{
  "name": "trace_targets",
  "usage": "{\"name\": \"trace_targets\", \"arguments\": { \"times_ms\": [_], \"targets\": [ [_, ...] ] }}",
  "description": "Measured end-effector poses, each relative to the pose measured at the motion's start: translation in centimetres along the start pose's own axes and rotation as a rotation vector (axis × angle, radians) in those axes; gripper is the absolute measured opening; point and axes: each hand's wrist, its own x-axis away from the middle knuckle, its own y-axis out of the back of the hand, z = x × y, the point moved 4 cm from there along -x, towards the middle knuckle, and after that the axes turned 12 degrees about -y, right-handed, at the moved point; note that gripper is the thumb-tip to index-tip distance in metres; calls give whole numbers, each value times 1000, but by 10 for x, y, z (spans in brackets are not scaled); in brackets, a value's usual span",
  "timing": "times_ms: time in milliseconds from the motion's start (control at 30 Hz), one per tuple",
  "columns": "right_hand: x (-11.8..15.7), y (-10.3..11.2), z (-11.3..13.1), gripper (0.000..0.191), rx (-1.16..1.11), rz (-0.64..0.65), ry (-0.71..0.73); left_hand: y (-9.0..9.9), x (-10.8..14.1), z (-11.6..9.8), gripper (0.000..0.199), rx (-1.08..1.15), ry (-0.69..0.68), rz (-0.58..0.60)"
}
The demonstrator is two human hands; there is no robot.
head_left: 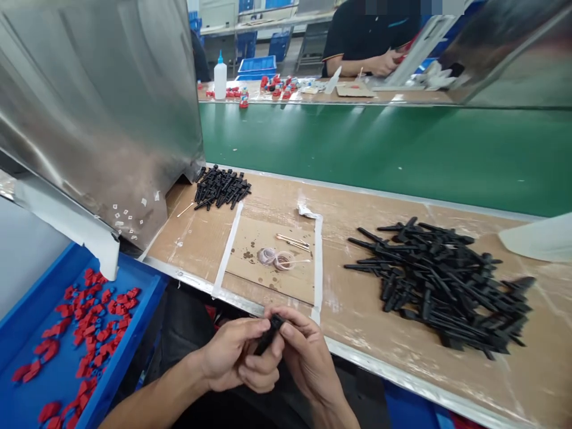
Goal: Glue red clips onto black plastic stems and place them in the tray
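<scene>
Just below the table's front edge, a small black plastic part point(270, 335) is held between both hands. My left hand point(243, 357) has its fingers wrapped round the part's lower end. The thumb and fingertips of my right hand point(306, 351) pinch its upper end. Fingers cover much of the part. Past the hands, a cardboard sheet point(241, 280) is taped to the tabletop. On it sit a small round dish point(285, 262) with a cotton swab across it, a round lid-like piece point(267, 257) and more cotton swabs point(292, 241).
A large pile of long black parts point(447, 274) lies right; a smaller black pile point(222, 187) lies back left. A blue bin point(147, 286) of red parts point(89, 322) stands left, by a metal panel point(102, 107). Beyond the green belt point(357, 149) works another person point(370, 36).
</scene>
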Motion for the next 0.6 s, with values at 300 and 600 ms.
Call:
{"name": "trace_targets", "arguments": {
  "times_ms": [300, 600],
  "targets": [
    [5, 12, 1, 27, -50, -29, 42, 105, 118, -113, 42, -1778, 107, -666],
    [9, 22, -5, 32, -58, -124, -79, 217, 195, -146, 32, -1994, 395, -1028]
  ]
}}
